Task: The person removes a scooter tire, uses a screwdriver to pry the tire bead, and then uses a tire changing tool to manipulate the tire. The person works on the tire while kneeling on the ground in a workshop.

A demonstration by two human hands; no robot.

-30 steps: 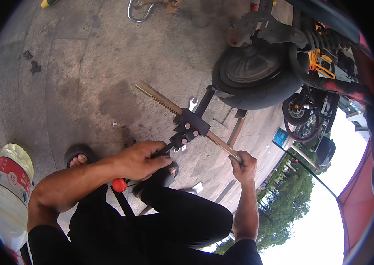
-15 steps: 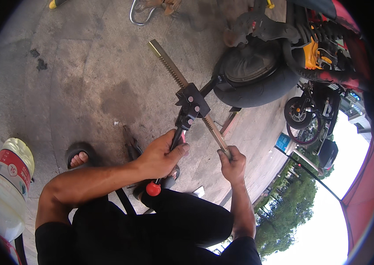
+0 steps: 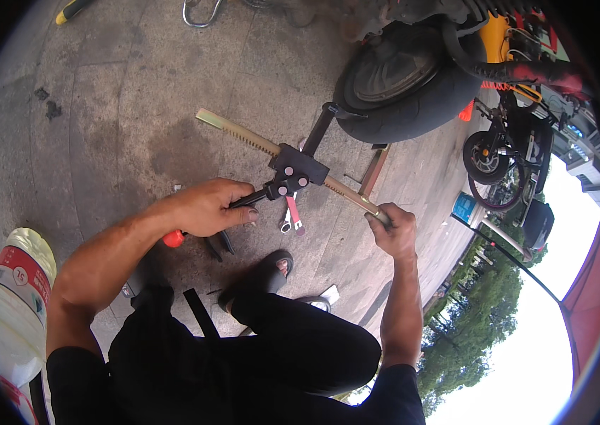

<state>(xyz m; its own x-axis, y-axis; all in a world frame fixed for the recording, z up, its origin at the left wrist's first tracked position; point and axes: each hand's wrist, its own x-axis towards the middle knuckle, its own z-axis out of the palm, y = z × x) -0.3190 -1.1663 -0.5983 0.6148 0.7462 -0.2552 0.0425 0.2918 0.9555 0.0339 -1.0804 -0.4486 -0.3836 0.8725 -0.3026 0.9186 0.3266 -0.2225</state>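
Near a black tyre (image 3: 416,122), left hand (image 3: 213,205), grip around a black lever (image 3: 256,196), right hand (image 3: 394,230), grip around a toothed bar (image 3: 244,136)

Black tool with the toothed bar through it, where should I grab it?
Probably by the slim black handle, coming from the left, as the left hand does; a red knob sits at its end. Steady the toothed bar from the right, at its lower end, which looks smooth.
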